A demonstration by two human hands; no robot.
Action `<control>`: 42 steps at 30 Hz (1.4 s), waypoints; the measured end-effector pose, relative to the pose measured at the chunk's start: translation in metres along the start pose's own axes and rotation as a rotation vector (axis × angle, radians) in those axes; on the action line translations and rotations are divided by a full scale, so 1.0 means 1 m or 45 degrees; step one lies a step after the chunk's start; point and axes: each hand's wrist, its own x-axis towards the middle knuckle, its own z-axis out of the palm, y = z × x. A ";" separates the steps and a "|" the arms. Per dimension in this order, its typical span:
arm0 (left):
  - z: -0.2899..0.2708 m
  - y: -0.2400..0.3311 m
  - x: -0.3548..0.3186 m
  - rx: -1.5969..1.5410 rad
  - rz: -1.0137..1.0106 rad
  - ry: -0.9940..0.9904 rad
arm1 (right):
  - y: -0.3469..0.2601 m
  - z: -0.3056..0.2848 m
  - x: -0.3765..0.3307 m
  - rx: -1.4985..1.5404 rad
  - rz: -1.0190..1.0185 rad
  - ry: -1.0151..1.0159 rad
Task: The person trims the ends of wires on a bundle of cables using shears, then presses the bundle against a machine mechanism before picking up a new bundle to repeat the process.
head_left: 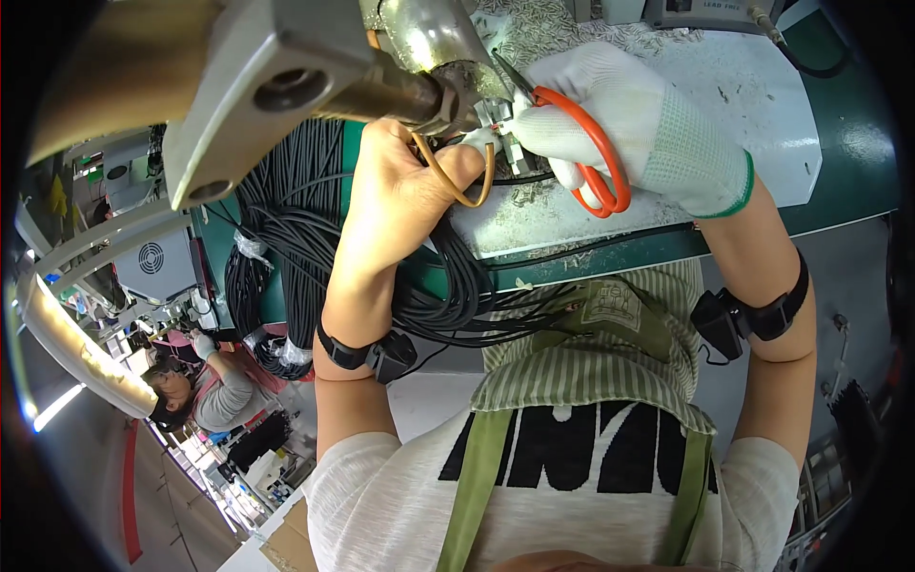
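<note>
My right hand [610, 133], in a white knitted glove with a green cuff, is closed round scissors [610, 157] with orange-red handles. Their dark blades point to the upper left. My bare left hand [405, 186] is closed just to the left, its thumb bent inward. A metal machine part hides some of its fingers, so what they hold cannot be made out. Between the hands is a small silvery connector piece [518, 155], close to the gloved fingertips. A thin black cable [527, 179] runs below it. A curved tan loop [457, 191] crosses in front of my left thumb.
A metal machine arm [276, 91] looms over the upper left. Bundled black cables [295, 210] lie left on the green bench and hang over its edge. Many small metallic bits [591, 43] cover the back of the white board [772, 133]. Another person [219, 391] sits far left.
</note>
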 end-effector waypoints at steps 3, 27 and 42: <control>-0.003 0.000 0.000 0.096 0.007 -0.053 | -0.011 0.000 0.003 0.161 0.317 0.017; 0.000 -0.001 0.002 0.047 -0.031 -0.030 | -0.007 -0.010 0.013 0.191 0.474 -0.048; 0.012 0.016 -0.065 -0.148 -0.352 -0.281 | -0.056 0.021 -0.060 0.245 0.851 -0.680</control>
